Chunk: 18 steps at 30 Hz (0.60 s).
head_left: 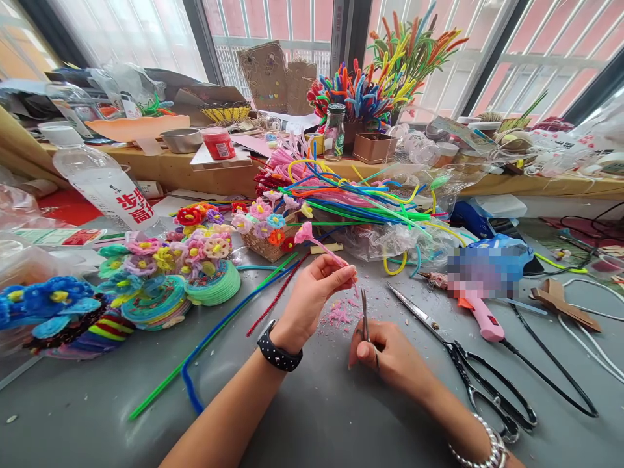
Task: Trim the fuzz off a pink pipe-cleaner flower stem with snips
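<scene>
My left hand (319, 292), with a dotted black watch on its wrist, pinches a pink pipe cleaner (330, 254) that ends in a pink flower-like tip (305, 233) pointing up and left. My right hand (385, 354) has its fingers around a small pair of scissors (365, 315), blades upward, close to the lower end of the pipe cleaner. Whether the blades touch it I cannot tell. Pink fluff clippings (338, 313) lie scattered on the grey table below both hands.
Large black-handled shears (463, 364) and a pink glue gun (480, 315) lie at right. Pipe-cleaner flower pots (212, 283) stand left beside a plastic bottle (100, 179). Loose pipe cleaners (224, 338) lie left of my hands; a bundle (341, 188) lies behind.
</scene>
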{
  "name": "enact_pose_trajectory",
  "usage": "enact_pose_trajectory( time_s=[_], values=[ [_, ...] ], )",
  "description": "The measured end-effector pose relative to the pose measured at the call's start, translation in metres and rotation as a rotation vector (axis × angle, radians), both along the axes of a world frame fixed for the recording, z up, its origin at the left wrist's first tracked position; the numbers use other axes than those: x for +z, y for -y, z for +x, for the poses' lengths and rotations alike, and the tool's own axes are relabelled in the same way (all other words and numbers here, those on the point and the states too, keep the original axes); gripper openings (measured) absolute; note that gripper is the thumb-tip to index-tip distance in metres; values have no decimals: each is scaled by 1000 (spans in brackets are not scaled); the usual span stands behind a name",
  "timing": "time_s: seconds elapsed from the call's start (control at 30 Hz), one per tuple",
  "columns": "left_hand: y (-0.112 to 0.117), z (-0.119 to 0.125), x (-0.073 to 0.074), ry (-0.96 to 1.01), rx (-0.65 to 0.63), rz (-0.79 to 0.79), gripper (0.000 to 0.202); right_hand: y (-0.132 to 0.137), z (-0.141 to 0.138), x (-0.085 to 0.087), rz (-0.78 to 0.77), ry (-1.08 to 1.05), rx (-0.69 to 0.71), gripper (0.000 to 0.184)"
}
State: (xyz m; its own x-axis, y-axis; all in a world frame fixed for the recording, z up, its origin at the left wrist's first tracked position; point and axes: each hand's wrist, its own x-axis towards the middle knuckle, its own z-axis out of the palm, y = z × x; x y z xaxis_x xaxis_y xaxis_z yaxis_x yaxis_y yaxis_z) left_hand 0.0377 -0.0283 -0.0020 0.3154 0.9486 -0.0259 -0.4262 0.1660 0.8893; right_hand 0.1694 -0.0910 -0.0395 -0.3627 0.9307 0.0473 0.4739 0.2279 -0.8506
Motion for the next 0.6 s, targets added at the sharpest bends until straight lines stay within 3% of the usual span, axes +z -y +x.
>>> enact_pose_trajectory(
  time_s=[0.37,0.6],
  values=[
    [3,1,3,-158,-94,12,15,0,-1,-2,59,49,18,73],
    [2,1,2,-176,-35,41,14,-1,0,-4,57,82,-102,69]
  ],
)
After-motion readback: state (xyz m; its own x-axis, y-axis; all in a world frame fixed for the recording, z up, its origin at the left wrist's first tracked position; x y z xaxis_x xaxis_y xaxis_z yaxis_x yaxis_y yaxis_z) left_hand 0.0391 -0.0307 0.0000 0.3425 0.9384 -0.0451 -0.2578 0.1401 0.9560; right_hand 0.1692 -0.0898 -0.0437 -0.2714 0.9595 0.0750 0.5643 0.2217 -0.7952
